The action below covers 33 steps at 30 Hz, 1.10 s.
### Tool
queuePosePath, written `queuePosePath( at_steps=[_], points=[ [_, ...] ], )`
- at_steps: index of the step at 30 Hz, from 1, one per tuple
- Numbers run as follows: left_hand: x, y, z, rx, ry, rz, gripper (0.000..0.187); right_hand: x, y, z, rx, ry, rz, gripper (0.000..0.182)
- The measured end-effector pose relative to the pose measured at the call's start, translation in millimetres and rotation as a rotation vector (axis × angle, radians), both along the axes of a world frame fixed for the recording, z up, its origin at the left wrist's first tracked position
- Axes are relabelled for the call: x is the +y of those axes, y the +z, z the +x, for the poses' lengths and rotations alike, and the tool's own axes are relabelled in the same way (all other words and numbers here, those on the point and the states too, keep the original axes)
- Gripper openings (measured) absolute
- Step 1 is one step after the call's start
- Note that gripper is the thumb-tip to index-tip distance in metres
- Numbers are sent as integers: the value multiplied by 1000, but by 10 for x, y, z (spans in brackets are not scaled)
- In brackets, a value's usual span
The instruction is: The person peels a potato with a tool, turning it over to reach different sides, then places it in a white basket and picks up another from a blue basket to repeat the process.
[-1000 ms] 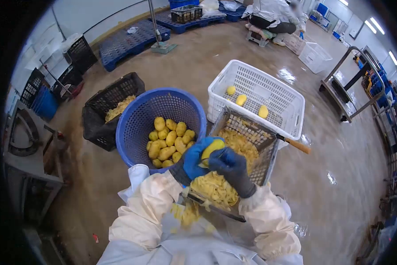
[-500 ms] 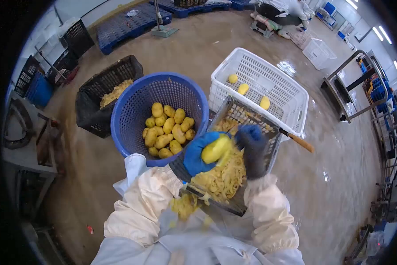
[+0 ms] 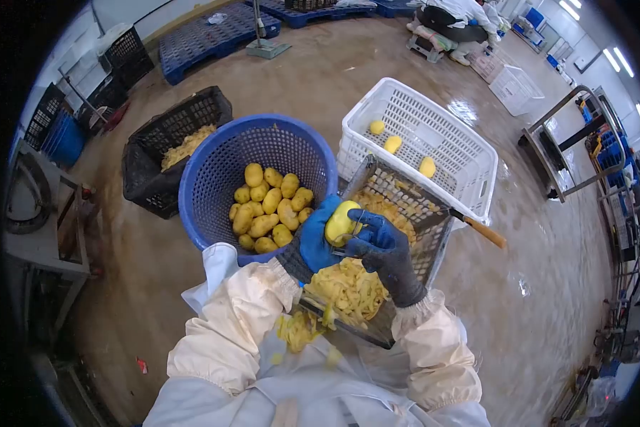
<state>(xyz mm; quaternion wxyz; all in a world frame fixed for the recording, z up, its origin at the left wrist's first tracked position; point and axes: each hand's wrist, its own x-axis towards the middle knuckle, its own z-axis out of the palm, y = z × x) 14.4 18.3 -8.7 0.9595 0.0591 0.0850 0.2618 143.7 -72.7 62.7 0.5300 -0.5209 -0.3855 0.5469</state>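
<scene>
In the head view, the left hand (image 3: 316,238), in a bright blue glove with a dark cuff, cups a smooth, oval yellow potato (image 3: 342,222) from its left and lower side, fingers closed around it. The potato's long axis points mostly away from the body, its far end leaning slightly right. Just right of it is the right hand (image 3: 389,256), in a darker blue-grey glove — fingers bent, seemingly pinching a thin metallic tool (image 3: 339,252), mostly hidden; whether a fingertip touches the potato, I cannot tell.

Both hands are above a dark grey mesh plastic crate (image 3: 425,249) heaped with pale yellow peelings (image 3: 352,288). Left of the hands stands a round blue perforated basket (image 3: 263,146); beyond, a white rectangular lattice crate (image 3: 426,114). A wooden-handled knife (image 3: 485,231) crosses the grey crate's right rim — past it, bare wet floor (image 3: 562,285) gives open room.
</scene>
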Motion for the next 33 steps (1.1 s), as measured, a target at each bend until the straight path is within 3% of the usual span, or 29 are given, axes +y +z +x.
queuePosePath(
  at_steps=[4, 7, 10, 12, 13, 15, 18, 20, 21, 22, 24, 25, 26, 28, 31, 33],
  points=[
    [-30, -19, 35, -63, -32, -70, 39, 9, 7, 69, 37, -25, -103, 30],
    [8, -130, 19, -127, -113, 58, 40, -7, -129, 15, 37, 3, -17, 21],
    [-45, -122, 15, 25, -145, 130, 43, 24, -278, 89, -138, 47, 80, 18],
    [-106, -83, 12, 124, -166, 178, 45, 183, -448, 563, -45, -350, 109, 19],
    [-165, 10, -5, 261, -135, 280, 45, 192, -478, 733, -44, -354, 108, 19],
    [-83, -6, -3, 195, -146, 187, 44, 206, -497, 955, 60, -468, 180, 19],
    [-26, -1, -34, 89, -117, 28, 42, 63, -171, 263, 38, -240, 79, 18],
    [-98, 34, -49, 364, 282, 881, 40, -35, -170, -45, -102, 6, 64, 15],
    [-2, -8, 50, 465, 233, 430, 35, -28, -183, -42, -98, 4, 63, 15],
    [-10, -59, 37, 469, 229, 431, 35, -11, -207, -30, -58, -46, 36, 17],
    [-86, 133, 17, 137, -51, -24, 39, 71, -330, 149, 41, -180, 47, 16],
    [-23, -211, 10, 58, -140, 17, 41, 145, -282, 256, 89, -381, 56, 14],
    [-108, 103, -14, 183, -147, 136, 43, 197, -371, 501, -57, -514, 113, 14],
    [-134, 90, 55, -3, -229, 73, 45, 203, -284, 658, -51, -566, 157, 13],
    [-69, 114, 56, 23, -62, 46, 45, 86, -82, 328, 33, -409, 155, 14],
    [-68, 81, 23, 80, -44, 50, 45, -64, -211, 58, -67, -98, 106, 16]
  ],
)
